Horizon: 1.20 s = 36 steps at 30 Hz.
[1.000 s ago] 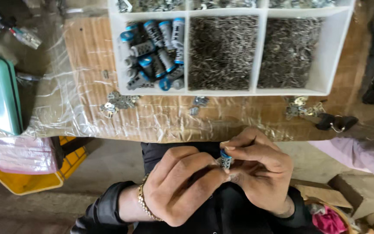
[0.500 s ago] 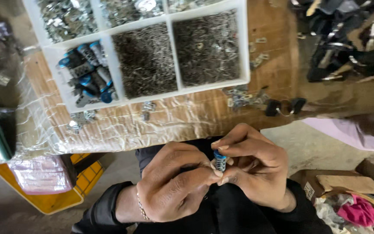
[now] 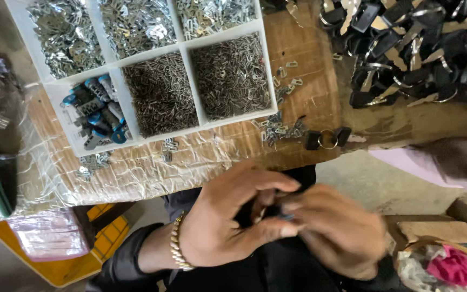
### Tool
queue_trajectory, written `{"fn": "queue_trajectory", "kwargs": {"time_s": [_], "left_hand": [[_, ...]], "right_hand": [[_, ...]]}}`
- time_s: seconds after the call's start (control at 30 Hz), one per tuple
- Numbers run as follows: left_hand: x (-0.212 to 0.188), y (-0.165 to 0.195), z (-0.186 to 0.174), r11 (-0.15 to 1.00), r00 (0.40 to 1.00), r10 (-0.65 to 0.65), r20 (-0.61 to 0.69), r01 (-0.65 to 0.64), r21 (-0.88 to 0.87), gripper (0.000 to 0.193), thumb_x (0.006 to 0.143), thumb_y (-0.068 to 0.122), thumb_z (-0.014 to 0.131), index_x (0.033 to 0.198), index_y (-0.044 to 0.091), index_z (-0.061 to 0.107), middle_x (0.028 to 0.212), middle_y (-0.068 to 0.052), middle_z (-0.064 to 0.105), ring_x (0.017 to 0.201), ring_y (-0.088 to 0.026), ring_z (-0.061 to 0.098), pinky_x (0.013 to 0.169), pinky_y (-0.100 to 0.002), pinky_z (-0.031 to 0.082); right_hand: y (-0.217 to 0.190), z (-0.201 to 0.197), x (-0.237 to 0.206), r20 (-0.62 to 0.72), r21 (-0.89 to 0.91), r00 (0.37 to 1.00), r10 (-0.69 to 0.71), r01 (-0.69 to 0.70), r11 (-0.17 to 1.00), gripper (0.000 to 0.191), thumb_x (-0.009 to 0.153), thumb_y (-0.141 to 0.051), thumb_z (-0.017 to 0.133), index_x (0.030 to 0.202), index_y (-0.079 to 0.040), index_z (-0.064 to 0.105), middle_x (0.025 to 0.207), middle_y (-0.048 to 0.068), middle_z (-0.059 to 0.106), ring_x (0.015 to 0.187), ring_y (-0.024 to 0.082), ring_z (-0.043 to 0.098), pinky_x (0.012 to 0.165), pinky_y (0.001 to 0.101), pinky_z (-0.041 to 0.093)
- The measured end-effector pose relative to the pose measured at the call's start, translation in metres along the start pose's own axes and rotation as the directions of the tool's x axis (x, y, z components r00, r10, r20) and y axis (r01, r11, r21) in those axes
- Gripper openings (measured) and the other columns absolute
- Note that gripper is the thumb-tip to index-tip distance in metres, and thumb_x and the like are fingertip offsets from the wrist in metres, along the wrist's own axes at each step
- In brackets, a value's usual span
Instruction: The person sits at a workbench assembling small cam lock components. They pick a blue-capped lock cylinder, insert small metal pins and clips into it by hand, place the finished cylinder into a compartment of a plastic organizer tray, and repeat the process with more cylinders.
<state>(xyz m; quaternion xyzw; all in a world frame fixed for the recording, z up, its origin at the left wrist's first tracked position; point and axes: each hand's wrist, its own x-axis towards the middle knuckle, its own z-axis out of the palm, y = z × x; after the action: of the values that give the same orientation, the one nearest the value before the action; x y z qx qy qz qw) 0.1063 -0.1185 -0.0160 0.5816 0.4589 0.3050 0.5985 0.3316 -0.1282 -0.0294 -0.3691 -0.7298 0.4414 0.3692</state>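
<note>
Since half a second earlier, the hands had dropped lower and to the right in the view. The blue-and-metal part that had stood clear between the fingertips was now nearly covered.

The left hand had thumb and forefinger curled in a pinch on the small part, of which only a dark sliver showed. The right hand met it fingertip to fingertip. It was smeared by motion, so I could not tell whether its fingers gripped the part or only pressed against it. A beaded bracelet sat on the left wrist, above a dark sleeve.

The part was held over the lap, near of the table edge and well apart from the stock. The step in hand looked like fitting or working that one piece between the fingers. What came next seemed to call for a steady pinch and a clear sight of the part, which the fingers hid.

Farther out, on the wrapped wooden table, stood a white divided tray. Its near-left compartment held blue-capped cylinders, the next two held fine metal pins, and the far row held flat metal pieces. Loose metal bits lay just beside the tray's near right corner, close to two black-headed keys on a ring. A heap of black-headed keys filled the far right.
</note>
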Motion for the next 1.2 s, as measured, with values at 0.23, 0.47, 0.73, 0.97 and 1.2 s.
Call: {"fn": "queue_trajectory", "kwargs": {"time_s": [0.23, 0.47, 0.73, 0.97, 1.2], "left_hand": [[0.059, 0.041, 0.002, 0.504, 0.804, 0.581, -0.124, -0.236, 0.831, 0.023, 0.08, 0.011, 0.072, 0.102, 0.003, 0.072, 0.108, -0.011, 0.066, 0.094, -0.026, 0.063, 0.075, -0.038, 0.052], [-0.036, -0.008, -0.049, 0.97, 0.959, 0.24, -0.148, -0.241, 0.007, 0.013, 0.096, 0.01, 0.078, 0.104, 0.008, 0.069, 0.102, -0.006, 0.069, 0.09, -0.023, 0.073, 0.08, -0.035, 0.059], [-0.085, -0.032, -0.058, 0.945, 0.734, 0.233, -0.638, -0.018, 0.325, 0.026, 0.085, 0.007, 0.087, 0.101, 0.008, 0.066, 0.1, -0.007, 0.072, 0.086, -0.022, 0.077, 0.074, -0.031, 0.063], [-0.105, -0.022, -0.075, 0.825, 0.859, 0.124, -0.498, 0.19, 0.533, 0.041, 0.068, -0.004, 0.078, 0.108, 0.006, 0.073, 0.104, -0.011, 0.071, 0.093, -0.032, 0.074, 0.079, -0.038, 0.06], [-0.075, -0.031, -0.062, 0.901, 0.832, 0.295, -0.471, -0.077, 0.428, 0.026, 0.08, -0.002, 0.082, 0.102, 0.006, 0.072, 0.103, -0.01, 0.07, 0.095, -0.029, 0.073, 0.085, -0.038, 0.062]], "right_hand": [[0.037, 0.009, -0.04, -0.653, 0.095, 0.738, 0.17, -0.143, 0.985, 0.017, 0.107, 0.009, 0.061, 0.124, 0.007, 0.06, 0.104, 0.029, 0.07, 0.08, 0.023, 0.073, 0.076, 0.0328, 0.067], [0.034, 0.031, -0.019, -0.409, 0.005, 0.909, 0.075, -0.08, 0.997, 0.018, 0.097, 0.0, 0.061, 0.115, 0.003, 0.063, 0.091, 0.02, 0.072, 0.074, 0.022, 0.074, 0.068, 0.0317, 0.062], [-0.003, 0.09, 0.069, 0.019, -0.205, 0.995, -0.094, 0.096, 0.974, 0.022, 0.087, -0.003, 0.082, 0.105, -0.001, 0.069, 0.101, 0.009, 0.076, 0.088, 0.025, 0.073, 0.074, 0.0342, 0.059], [-0.022, 0.104, 0.095, 0.091, -0.477, 0.996, 0.022, 0.024, 0.879, 0.028, 0.078, -0.003, 0.084, 0.104, -0.011, 0.076, 0.101, 0.004, 0.07, 0.094, 0.027, 0.064, 0.079, 0.041, 0.052], [-0.017, 0.102, 0.09, 0.063, -0.46, 0.996, 0.07, -0.033, 0.887, 0.033, 0.075, 0.003, 0.082, 0.103, -0.013, 0.074, 0.095, 0.001, 0.067, 0.093, 0.026, 0.065, 0.08, 0.0399, 0.053]]}}
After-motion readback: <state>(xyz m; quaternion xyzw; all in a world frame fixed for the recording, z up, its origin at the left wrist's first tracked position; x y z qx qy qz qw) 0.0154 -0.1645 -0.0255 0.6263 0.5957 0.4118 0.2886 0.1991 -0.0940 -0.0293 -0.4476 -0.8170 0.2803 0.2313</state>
